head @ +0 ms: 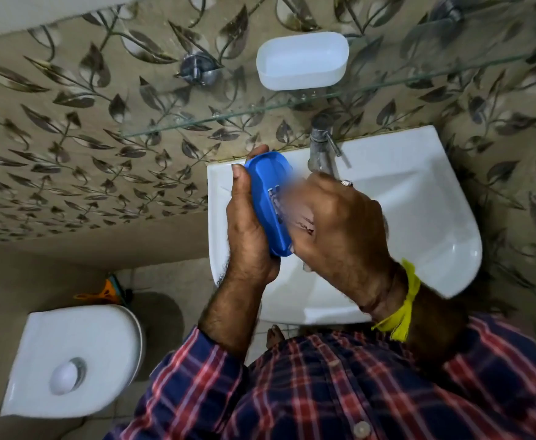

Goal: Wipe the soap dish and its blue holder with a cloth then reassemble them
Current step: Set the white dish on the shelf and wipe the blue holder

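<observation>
- Nearest me, my left hand (247, 230) curls round the glossy blue plastic oval holder (271, 201), thumb on its upper rim, holding it tilted on edge above the white ceramic washbasin (419, 217).
- My right hand (339, 223) is pressed against the holder's open face; its fingers look closed round a pale, blurred cloth (295, 201), though the blur stops me being sure of the grip.
- Just behind the hands stands the steel tap (322, 150).
- Farther off, the white translucent plastic soap dish (303, 60) sits apart on the clear glass wall shelf (228, 117), not yet rejoined with its holder.
- Risk, as I judge it: the holder looks slick, so a hard wiping stroke could push it out of my left hand into the basin; reaching up later, I could nudge the dish off the shelf edge.
- I can read no brand, label or writing anywhere.
</observation>
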